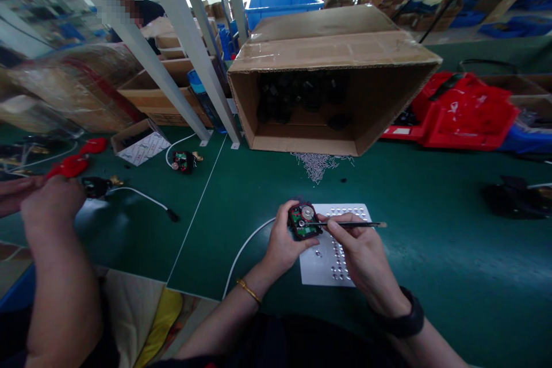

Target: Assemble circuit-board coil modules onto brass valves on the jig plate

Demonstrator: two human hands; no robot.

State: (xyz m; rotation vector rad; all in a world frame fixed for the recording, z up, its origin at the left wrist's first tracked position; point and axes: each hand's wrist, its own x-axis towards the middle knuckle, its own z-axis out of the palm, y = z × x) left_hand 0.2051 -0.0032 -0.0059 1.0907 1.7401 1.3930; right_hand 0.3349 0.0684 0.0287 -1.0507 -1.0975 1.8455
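My left hand [282, 244] grips a small black housing [304, 236], its open side facing up with a green circuit board and a round metallic part inside. A white cable [244, 250] runs down on the left, apparently from this housing. Between the fingers of my right hand [360, 247] is a thin dark stick-like tool [356, 224], its left end reaching over the circuit board. Whether its tip touches the board I cannot tell. Beneath both hands lies a white sheet [310, 273] carrying rows of small shiny silver discs [338, 264].
Past the sheet, a pile of small pins [317, 165] lies before an open cardboard box [297, 141] holding black parts. Red bins [470, 112] stand to the right, near a dark device [515, 198]. Left, a co-worker's hands [54, 201] handle red and black parts; another opened housing [183, 162] lies nearby.
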